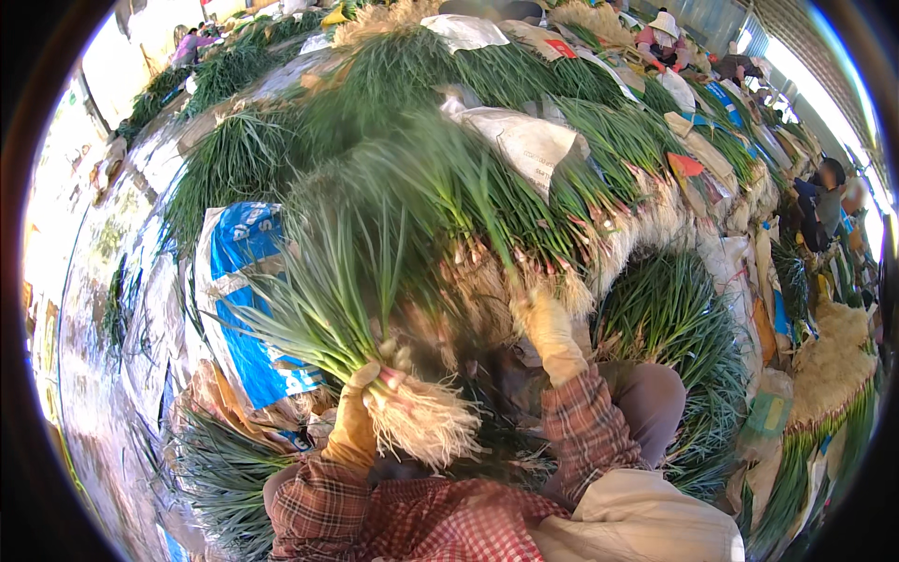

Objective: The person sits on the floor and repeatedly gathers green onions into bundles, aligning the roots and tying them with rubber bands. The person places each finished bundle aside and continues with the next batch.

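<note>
My left hand, in a yellowish work glove, is closed around the lower stems of a bunch of green onions. Its pale stringy roots hang out towards the right, and its leaves fan up and to the left. My right hand, gloved alike, is slightly blurred with its fingers closed at the root end of a blurred green onion stalk. That stalk slants up to the left. Just beyond lies a long heap of green onions, bulbs and roots towards me.
A blue and white printed sack lies left of the bunch. More green onions are piled at my right and lower left. A white sack covers part of the heap. Other people sit farther off.
</note>
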